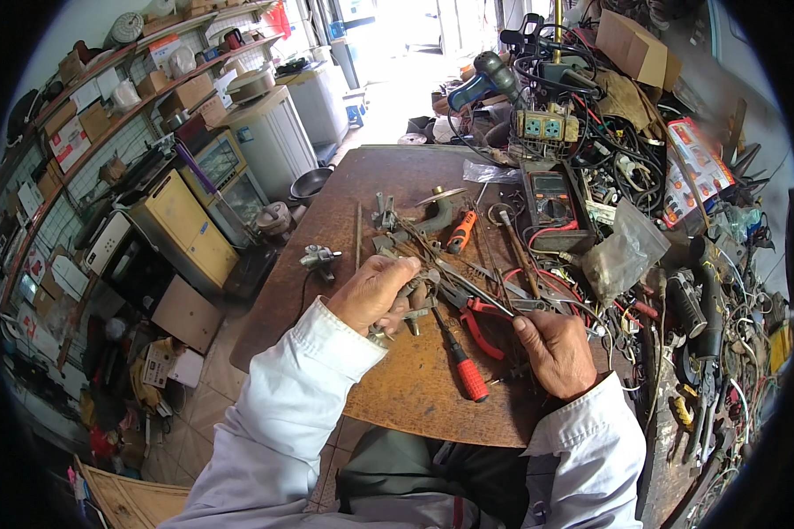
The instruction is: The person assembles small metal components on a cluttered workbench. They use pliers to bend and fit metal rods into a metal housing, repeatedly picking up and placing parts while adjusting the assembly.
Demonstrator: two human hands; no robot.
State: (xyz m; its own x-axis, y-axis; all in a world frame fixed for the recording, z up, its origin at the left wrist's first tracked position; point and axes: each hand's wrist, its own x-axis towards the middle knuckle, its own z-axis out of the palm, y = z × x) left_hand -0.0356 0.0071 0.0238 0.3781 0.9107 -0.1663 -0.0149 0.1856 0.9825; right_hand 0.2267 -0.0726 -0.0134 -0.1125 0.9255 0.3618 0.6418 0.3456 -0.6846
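Observation:
My left hand [375,293] is closed around a small, dull metal fitting [423,294] above the table's middle; the fingers cover part of it. In my right hand [558,354] is a long thin metal rod [481,294], gripped at its near end and slanting toward the fitting. Whether rod and fitting touch, I cannot tell. Between my hands lie a screwdriver with a red handle [471,377] and red-handled pliers [480,331]. Beyond them rests an orange-handled tool [461,233]. A loose metal fitting [320,257] sits left of my left hand.
The brown wooden table [406,401] has a curved near edge. Toward its right side stand a multimeter [553,201] in a dark box and a clear plastic bag [625,256]. Cables and tools heap up along the right. Cabinets [185,231] and loaded shelves line the left.

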